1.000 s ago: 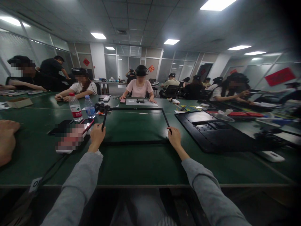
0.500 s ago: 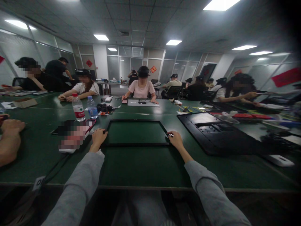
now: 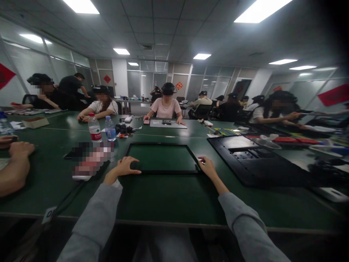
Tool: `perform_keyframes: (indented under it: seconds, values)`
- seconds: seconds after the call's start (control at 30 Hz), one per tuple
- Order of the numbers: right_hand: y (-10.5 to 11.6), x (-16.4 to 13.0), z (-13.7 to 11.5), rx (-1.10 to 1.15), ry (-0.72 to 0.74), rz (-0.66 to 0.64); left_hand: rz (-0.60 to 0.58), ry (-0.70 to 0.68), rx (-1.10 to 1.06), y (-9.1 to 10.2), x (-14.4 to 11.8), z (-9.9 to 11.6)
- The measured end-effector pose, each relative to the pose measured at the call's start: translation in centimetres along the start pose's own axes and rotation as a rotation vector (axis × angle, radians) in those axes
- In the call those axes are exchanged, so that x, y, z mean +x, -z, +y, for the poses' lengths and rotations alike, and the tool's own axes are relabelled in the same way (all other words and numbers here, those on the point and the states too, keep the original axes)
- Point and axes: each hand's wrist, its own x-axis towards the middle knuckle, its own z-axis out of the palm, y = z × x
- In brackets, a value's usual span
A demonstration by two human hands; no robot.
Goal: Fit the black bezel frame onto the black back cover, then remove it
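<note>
A thin black rectangular frame (image 3: 169, 172) lies on the green table in front of me, and the tabletop shows through its middle. My left hand (image 3: 125, 166) is at the frame's near left corner, thumb and fingers spread apart with nothing gripped between them. On the opposite side, my right hand (image 3: 208, 167) has its fingers bent around the right bar of the frame. A small pale spot shows at those fingertips, too small to name. To the right of that hand lies a large black panel (image 3: 269, 165) with a recessed opening.
Left of the frame stand a red-capped bottle (image 3: 95, 128) and a blue-capped bottle (image 3: 110, 129), behind a blurred pink phone-like item (image 3: 94, 160) with a cable. Another person's arm (image 3: 17, 167) rests at the far left. A person (image 3: 165, 103) sits across the green table (image 3: 174, 203).
My left hand has let go of the frame's left bar, moved toward the near left corner and spread its fingers. My right hand stays at the right bar. The view has tilted slightly upward.
</note>
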Motion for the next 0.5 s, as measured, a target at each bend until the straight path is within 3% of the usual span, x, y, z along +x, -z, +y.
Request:
perform_keyframes:
  seconds: [0.13, 0.3, 0.4, 0.5]
  values:
    - [-0.3, -0.4, 0.2, 0.071, 0.001, -0.025, -0.055, 0.042, 0.066, 0.1, -0.5, 0.3]
    - [-0.5, -0.1, 0.0, 0.095, 0.048, -0.041, 0.074, 0.105, 0.029, -0.3, 0.4, -0.6]
    - [0.9, 0.5, -0.1, 0.03, 0.026, 0.115, 0.153, 0.115, 0.013, -0.9, 1.1, -1.2]
    - [3.9, 0.3, 0.0, -0.064, -0.089, 0.404, 0.182, 0.115, -0.027, -1.6, 1.7, -1.5]
